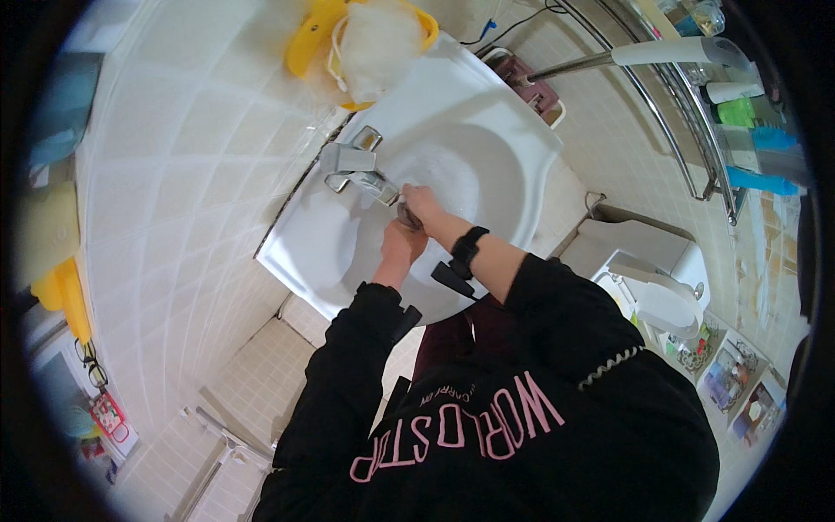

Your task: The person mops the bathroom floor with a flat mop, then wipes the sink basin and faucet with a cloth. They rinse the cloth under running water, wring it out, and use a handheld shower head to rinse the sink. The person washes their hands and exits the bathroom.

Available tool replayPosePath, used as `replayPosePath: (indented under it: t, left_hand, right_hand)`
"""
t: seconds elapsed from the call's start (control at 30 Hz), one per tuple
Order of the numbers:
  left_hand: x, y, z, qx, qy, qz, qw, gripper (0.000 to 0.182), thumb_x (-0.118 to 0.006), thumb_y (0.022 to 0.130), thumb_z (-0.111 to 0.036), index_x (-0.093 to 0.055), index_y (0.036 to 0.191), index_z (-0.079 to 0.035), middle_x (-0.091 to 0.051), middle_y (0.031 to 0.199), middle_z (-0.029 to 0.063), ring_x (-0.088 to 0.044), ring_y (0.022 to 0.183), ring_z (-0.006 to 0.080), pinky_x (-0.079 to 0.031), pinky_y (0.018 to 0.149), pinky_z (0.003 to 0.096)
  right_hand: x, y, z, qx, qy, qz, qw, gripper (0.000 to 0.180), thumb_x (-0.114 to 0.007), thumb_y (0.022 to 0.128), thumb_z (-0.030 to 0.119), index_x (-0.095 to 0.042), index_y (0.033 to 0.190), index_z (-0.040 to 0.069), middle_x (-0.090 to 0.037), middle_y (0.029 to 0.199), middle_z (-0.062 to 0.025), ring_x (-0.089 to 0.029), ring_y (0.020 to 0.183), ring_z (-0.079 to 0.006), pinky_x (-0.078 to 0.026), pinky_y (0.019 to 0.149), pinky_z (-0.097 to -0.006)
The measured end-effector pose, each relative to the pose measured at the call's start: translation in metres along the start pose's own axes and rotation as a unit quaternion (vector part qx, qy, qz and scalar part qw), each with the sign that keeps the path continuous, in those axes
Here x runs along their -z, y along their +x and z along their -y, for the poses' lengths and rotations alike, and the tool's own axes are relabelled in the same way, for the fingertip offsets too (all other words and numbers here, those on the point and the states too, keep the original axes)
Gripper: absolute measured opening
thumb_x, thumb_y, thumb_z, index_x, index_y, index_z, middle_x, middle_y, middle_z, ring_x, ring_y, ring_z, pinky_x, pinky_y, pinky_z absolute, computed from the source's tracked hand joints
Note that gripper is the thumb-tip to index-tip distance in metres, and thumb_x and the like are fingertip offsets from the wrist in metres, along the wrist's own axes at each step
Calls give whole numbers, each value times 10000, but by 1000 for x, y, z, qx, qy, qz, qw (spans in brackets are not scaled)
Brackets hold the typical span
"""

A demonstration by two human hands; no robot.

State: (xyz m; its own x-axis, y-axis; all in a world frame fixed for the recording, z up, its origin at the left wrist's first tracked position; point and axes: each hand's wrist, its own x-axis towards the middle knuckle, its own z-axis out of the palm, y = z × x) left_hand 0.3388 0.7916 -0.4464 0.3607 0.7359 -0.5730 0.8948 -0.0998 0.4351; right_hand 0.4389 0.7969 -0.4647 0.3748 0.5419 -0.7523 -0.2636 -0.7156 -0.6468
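Observation:
Both hands meet over a white washbasin (502, 189), close to the mouth of a chrome faucet (375, 184). My left hand (403, 243) is on the lower left, and my right hand (425, 207) lies against it from the upper right. Between them is a small, dark greyish item (409, 216), mostly covered by fingers; I cannot tell what it is. Fine bubbles or water show in the bowl beyond the hands. A black band is strapped round my right wrist, and a black sleeve reaches my left wrist.
Behind the basin's upper corner stands a yellow container (303, 49) with a whitish item (381, 49) in it. Chrome towel rails (659, 117) run along the right wall. A toilet (642, 267) stands at right, beside shelves of small goods (737, 378). Eyeglasses (91, 362) hang at far left.

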Motion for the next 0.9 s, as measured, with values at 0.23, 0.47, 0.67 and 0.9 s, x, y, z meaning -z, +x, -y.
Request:
replayPosePath:
  t: [0.23,0.47,0.67,0.9]
  left_hand:
    - [29,-38,28,287,-516,132,796,297,-735,754,-236,-478,629,-150,-394,497,-26,-282,342,113,-186,358,291]
    - [130,-106,-6,102,-786,305,528,301,-616,883,-323,-450,750,-111,-352,510,-41,-264,370,93,-401,625,279]
    - [146,-168,-67,-85,-840,512,156,385,-650,887,-396,-425,878,-84,-390,560,-31,-394,398,83,-461,564,253]
    - [210,-165,-68,63,-766,518,375,234,-605,916,-240,-483,1002,-59,-396,685,-36,-369,481,50,-250,372,154]
  right_hand:
    - [35,-99,82,500,-379,-94,773,595,-531,897,155,-318,1434,11,-260,1529,-183,-290,1387,-368,-281,1114,-485]
    - [47,-150,85,430,-185,68,881,717,-571,940,340,-228,1493,38,-260,1537,-168,-365,1364,-323,-334,1073,-526]
    - [29,-194,116,46,496,547,673,555,-692,883,267,-465,1338,44,-587,1240,-165,-531,1191,-295,-457,984,-401]
    - [44,-213,178,223,69,389,891,158,-673,872,206,-641,846,54,-626,782,-33,-601,716,-140,-504,661,-252]
